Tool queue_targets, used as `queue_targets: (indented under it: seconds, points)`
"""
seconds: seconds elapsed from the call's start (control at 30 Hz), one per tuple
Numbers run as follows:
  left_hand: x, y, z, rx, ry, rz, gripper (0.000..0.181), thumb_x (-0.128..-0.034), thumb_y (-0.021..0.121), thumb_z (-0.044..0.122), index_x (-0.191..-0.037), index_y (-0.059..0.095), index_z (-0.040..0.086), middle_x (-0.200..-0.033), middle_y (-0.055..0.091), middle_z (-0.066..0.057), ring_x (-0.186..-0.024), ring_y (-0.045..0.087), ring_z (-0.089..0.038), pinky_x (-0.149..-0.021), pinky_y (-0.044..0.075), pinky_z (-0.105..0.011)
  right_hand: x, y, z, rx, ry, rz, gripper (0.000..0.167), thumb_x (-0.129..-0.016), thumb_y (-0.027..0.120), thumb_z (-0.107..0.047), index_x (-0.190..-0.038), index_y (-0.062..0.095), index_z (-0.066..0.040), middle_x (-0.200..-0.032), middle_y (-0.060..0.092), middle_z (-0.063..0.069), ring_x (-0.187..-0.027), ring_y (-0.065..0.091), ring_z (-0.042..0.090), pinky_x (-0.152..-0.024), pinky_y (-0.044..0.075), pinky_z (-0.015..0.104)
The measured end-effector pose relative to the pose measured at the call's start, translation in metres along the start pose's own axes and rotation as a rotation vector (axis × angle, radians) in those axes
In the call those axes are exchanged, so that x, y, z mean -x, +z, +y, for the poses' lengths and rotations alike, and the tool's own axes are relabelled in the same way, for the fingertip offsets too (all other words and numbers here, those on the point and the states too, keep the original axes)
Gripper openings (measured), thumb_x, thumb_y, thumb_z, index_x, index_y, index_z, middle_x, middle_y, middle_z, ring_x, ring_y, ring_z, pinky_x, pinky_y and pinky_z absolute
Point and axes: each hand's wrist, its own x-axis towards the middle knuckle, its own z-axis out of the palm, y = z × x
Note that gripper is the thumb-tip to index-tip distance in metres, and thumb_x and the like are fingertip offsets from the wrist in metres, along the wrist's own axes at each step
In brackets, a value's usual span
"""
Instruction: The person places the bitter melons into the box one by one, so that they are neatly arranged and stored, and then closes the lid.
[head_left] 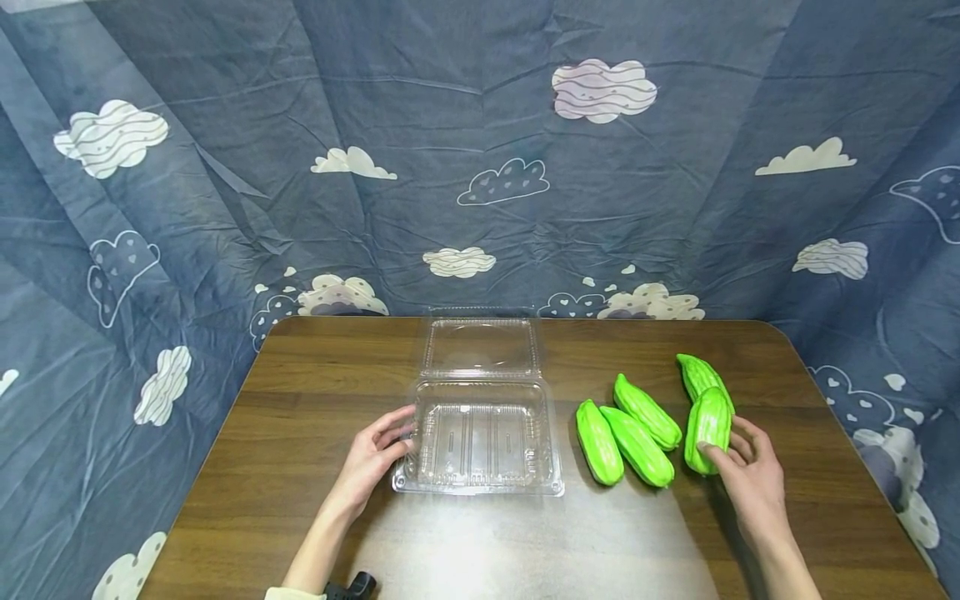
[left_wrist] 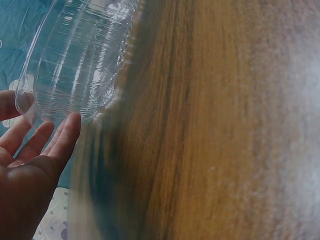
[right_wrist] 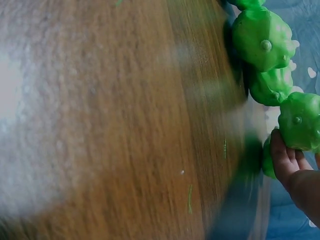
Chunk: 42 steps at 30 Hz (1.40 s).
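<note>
An open clear plastic clamshell container [head_left: 483, 479] stands on the wooden table, its lid [head_left: 482, 348] folded back toward the curtain. My left hand [head_left: 375, 454] holds its left side, with curled fingers against the side wall [left_wrist: 82, 112] and one digit at the rim. On the right, my right hand [head_left: 753, 475] grips a bright green bitter melon [head_left: 708, 429], thumb on the near face and fingers round its right side. Behind it lies another bitter melon [head_left: 699, 375], partly covered by the held one. The right wrist view shows the held bitter melon [right_wrist: 300, 120] end-on.
Between the container and my right hand, three more bitter melons lie close together: a left one [head_left: 600, 443], a middle one [head_left: 639, 447] and a back one [head_left: 648, 411]. A cloud-print curtain [head_left: 480, 125] hangs behind the wooden table [head_left: 300, 433].
</note>
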Motion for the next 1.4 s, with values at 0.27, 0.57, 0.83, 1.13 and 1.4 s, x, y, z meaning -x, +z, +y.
queue_targets:
  seconds: [0.27, 0.57, 0.83, 1.13, 1.4]
  points:
    - [0.0, 0.001, 0.0, 0.01, 0.004, 0.009, 0.054, -0.0869, 0.062, -0.007, -0.139, 0.054, 0.004, -0.143, 0.05, -0.016, -0.128, 0.05, -0.033, -0.094, 0.048, -0.027, 0.003, 0.004, -0.004, -0.071, -0.003, -0.018, 0.062, -0.088, 0.072, -0.008, -0.142, 0.042, -0.016, -0.107, 0.057, -0.013, -0.09, 0.06, -0.004, -0.074, 0.046, 0.008]
    - [0.0, 0.0, 0.0, 0.003, -0.006, 0.003, 0.054, -0.0874, 0.062, -0.006, -0.14, 0.052, 0.004, -0.144, 0.049, -0.017, -0.129, 0.05, -0.032, -0.094, 0.047, -0.026, 0.015, 0.011, -0.013, 0.008, 0.036, -0.031, 0.065, -0.092, 0.069, -0.019, -0.149, 0.039, -0.024, -0.128, 0.049, 0.002, -0.114, 0.05, 0.01, -0.082, 0.04, 0.007]
    - [-0.001, 0.001, -0.002, 0.001, 0.0, 0.01, 0.054, -0.0872, 0.063, -0.006, -0.139, 0.054, 0.004, -0.144, 0.049, -0.015, -0.128, 0.051, -0.031, -0.094, 0.047, -0.026, 0.023, 0.024, -0.022, 0.131, 0.004, -0.09, 0.067, -0.095, 0.066, -0.026, -0.152, 0.033, -0.022, -0.135, 0.045, 0.007, -0.121, 0.049, 0.013, -0.083, 0.04, 0.007]
    - [-0.001, 0.0, -0.005, 0.018, 0.005, 0.016, 0.054, -0.0866, 0.063, -0.008, -0.139, 0.054, 0.003, -0.144, 0.049, -0.015, -0.127, 0.051, -0.032, -0.094, 0.048, -0.025, 0.032, 0.043, -0.029, 0.115, -0.028, -0.159, 0.069, -0.094, 0.067, -0.025, -0.153, 0.032, -0.019, -0.143, 0.041, 0.016, -0.121, 0.046, 0.015, -0.084, 0.039, 0.006]
    - [-0.001, 0.002, -0.002, 0.026, 0.021, 0.012, 0.055, -0.0866, 0.062, -0.009, -0.139, 0.052, 0.001, -0.145, 0.047, -0.017, -0.128, 0.05, -0.035, -0.093, 0.048, -0.026, 0.041, 0.06, -0.034, 0.038, -0.058, -0.193, 0.066, -0.092, 0.07, -0.017, -0.149, 0.038, -0.018, -0.139, 0.044, 0.014, -0.119, 0.046, 0.014, -0.088, 0.039, 0.009]
